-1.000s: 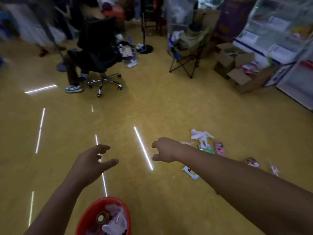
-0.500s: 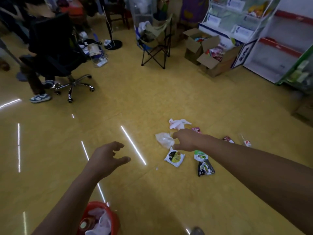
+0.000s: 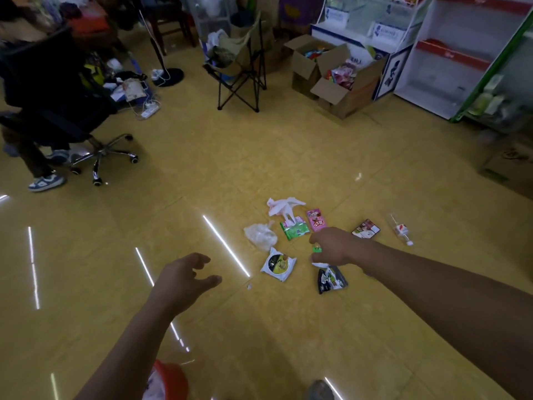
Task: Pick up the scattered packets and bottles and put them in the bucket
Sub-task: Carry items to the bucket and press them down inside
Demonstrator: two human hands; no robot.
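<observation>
Right hand (image 3: 331,246) reaches low over the litter pile on the yellow floor (image 3: 288,157), right of centre. Its fingers are curled, apparently clamped on a small green-and-white packet (image 3: 317,249); only slivers of it show, so the grip is likely but not certain. Left hand (image 3: 184,280) hovers near-left of the pile, fingers apart and loosely bent, holding nothing.

Red bucket (image 3: 173,376) sits at the near edge, partly hidden by the left forearm, with white stuff inside.

Still on the floor:
- White crumpled wrapper (image 3: 284,207) lies farthest.
- Pink packet (image 3: 316,220) lies just beside the green packet (image 3: 294,230).
- Clear plastic bag (image 3: 261,236) lies left of those.
- White packet with a round print (image 3: 278,264) lies nearer.
- Black packet (image 3: 331,280) lies just near of the right hand.
- Dark packet (image 3: 365,228) and small bottle (image 3: 401,230) lie on the right, apart from the rest.

Far back:
- Office chair (image 3: 72,111) with someone's sneaker (image 3: 46,182) by it, on the left.
- Folding chair (image 3: 242,59) in the centre.
- Open cardboard boxes (image 3: 343,82) and shelves (image 3: 450,62) on the right.
</observation>
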